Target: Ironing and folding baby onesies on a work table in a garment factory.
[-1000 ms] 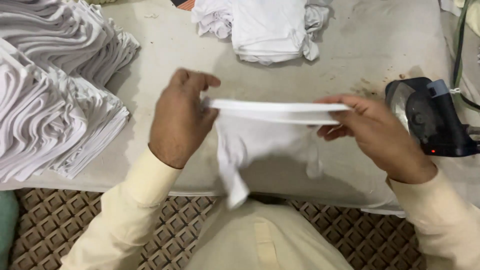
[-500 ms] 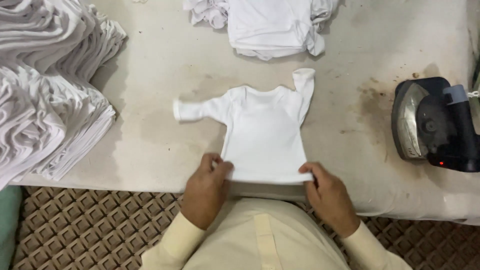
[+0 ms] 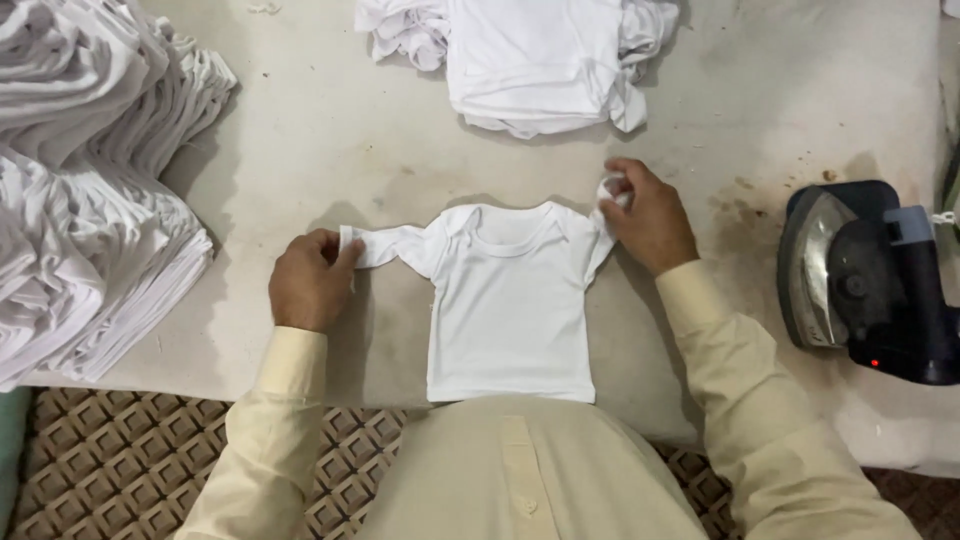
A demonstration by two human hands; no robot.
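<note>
A small white long-sleeved baby shirt (image 3: 505, 305) lies flat, front up, on the stained padded ironing table (image 3: 330, 130), directly in front of the person and centred between the two arms. The left hand (image 3: 308, 280) is closed in a pinch on the cuff of the left sleeve (image 3: 385, 245), which is drawn out straight to the side; the right hand (image 3: 645, 215) is curled shut around the bunched end of the other sleeve, held up near the shoulder, so that sleeve is not yet laid flat. To do this spreading well, my judgement is that both cuffs want an even, gentle outward pull, level with the shoulder seam, so the body panel stays square and no crease forms under the arms (a tug harder on one side would skew the neckline). The shirt's long axis runs from the hem (image 3: 510, 395), at the near table edge by the person's waist, to the neckline (image 3: 505, 238), which points away from the person toward the far side of the table; the stretched sleeve lies across that axis, pointing left. A loose pile of white garments (image 3: 540, 60) sits on the far side, well apart from the shirt, tall stacks of folded white garments (image 3: 90, 190) stand at the left, and a dark electric iron (image 3: 865, 285) rests on its side at the right, clear of both hands.
</note>
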